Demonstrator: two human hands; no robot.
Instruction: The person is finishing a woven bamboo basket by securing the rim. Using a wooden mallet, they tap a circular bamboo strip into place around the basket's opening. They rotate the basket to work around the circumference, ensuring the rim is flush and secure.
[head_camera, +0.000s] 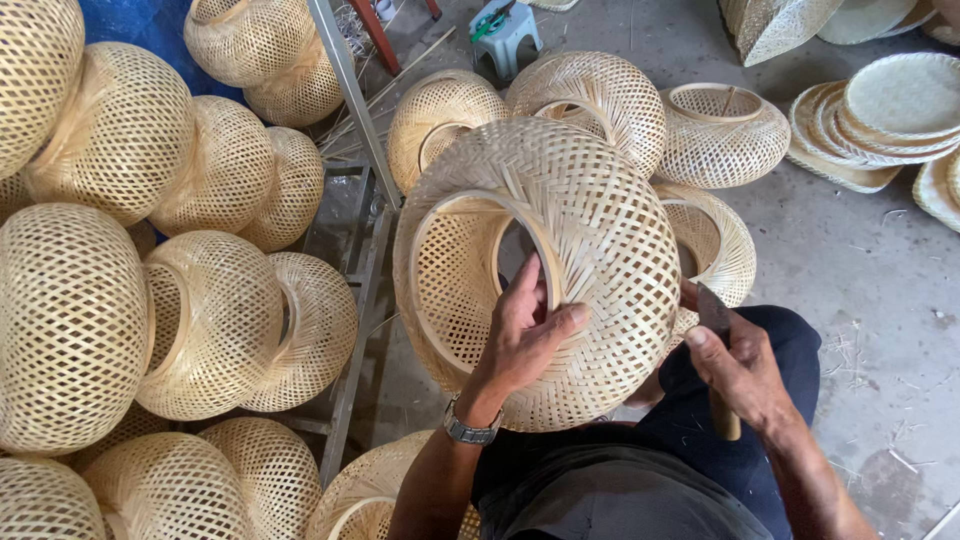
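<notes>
Head view, only one available.

Centre of frame: the person holds a round woven bamboo lampshade (540, 270) over the lap, tilted so its open ring faces the left of the frame. The left hand (525, 335) grips the ring edge: fingers hooked inside the opening, thumb pressed flat on the outer weave. A metal wristwatch (470, 430) sits on that wrist, lower centre.

Right of centre, lower: the right hand (735, 365) is closed around the wooden handle of a knife (715, 335). The dark blade points up and lies close against the shade's right flank; whether it actually touches the weave I cannot tell.

Progress, judged from the shade itself: the body is fully woven and the ring is in place, so shaping looks done. What seems left is finishing work at the surface or edge, given the blade held there. No loose strip ends are clear enough to confirm.

Surroundings: a large stack of similar shades (150, 270) fills the left half of the frame, resting on and around a grey metal rack (355, 260). More shades (600, 100) lie on the concrete floor (860, 270) just behind the held one. Upper right: flat woven trays (880, 110), stacked. Top centre: a small plastic stool (505, 35). Bamboo scraps are scattered on the floor at right.
</notes>
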